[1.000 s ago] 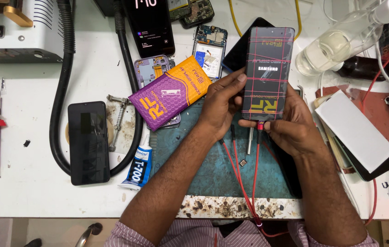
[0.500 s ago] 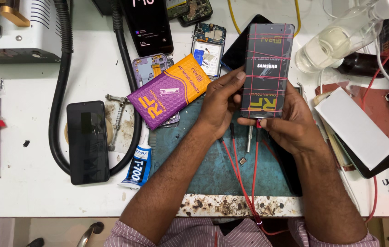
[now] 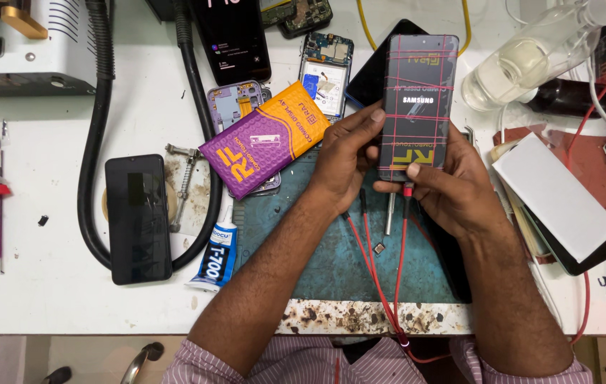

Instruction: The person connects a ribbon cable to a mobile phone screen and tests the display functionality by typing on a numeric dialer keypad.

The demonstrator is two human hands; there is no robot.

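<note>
Both my hands hold a dark phone display panel with a red-lined protective film, upright over the teal work mat. My left hand grips its left edge, thumb on the front. My right hand holds its bottom edge, where a red cable with a red plug meets the panel. A purple and orange padded pouch lies just left of my left hand.
A black phone lies at left beside a black hose and a glue tube. An opened phone body, another lit phone, a clear bottle and a white slab surround the mat. A metal tool lies under the panel.
The display panel has shifted very slightly in my hands; otherwise nothing has visibly changed.
</note>
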